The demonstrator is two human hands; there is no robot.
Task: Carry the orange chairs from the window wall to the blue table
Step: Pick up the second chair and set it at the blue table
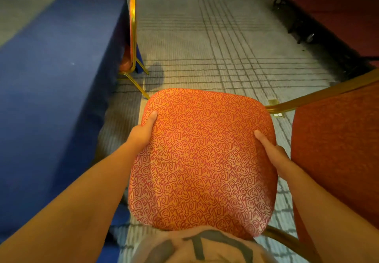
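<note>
Chair carry | left hand [143, 131] and right hand [272, 152] clasp opposite edges of orange chair [201, 160], thumbs on top | held beside blue surface [51, 78] | risk: legs, unseen below, may snag neighbouring chair [338, 149]

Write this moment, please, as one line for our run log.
phase: carrying | left hand and right hand grip sides of orange swirl-patterned upholstered chair seat | blue-clothed table at left | another gold-framed orange chair already beside it
</note>
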